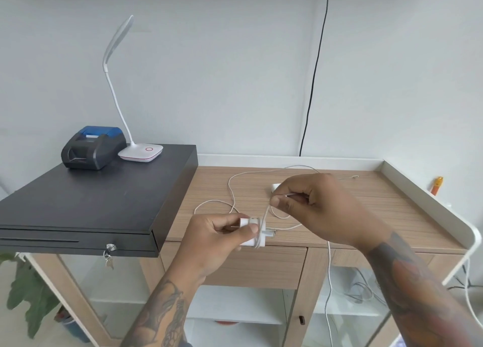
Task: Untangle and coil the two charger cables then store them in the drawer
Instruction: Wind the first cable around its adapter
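Our two tattooed forearms come up from the bottom edge, and our left hand (222,231) is closed around a white charger plug (254,233), thumb pressed on its top, with a few turns of thin white cable (257,225) already wrapped around the block and its metal prongs pointing right. Our right hand (313,205) sits a little higher and to the right, thumb and forefinger pinched together on the same cable, which runs taut from the plug up to that pinch. Beyond the pinch the loose cable (232,187) loops across the wooden bench (366,203), curving toward the back rail and returning in a second loop near the front edge. One strand (329,268) drops off the front of the bench and hangs down past the closed drawer (261,265). A small white object (274,186) peeks out just behind our right fingers; we cannot tell whether it is the second charger. To the left, a black cash drawer (104,203) rests on the bench with keys (109,255) dangling from its lock, carrying a dark receipt printer (91,148) with a blue lid and a white desk lamp (141,152). A black wire (313,85) runs down the wall.
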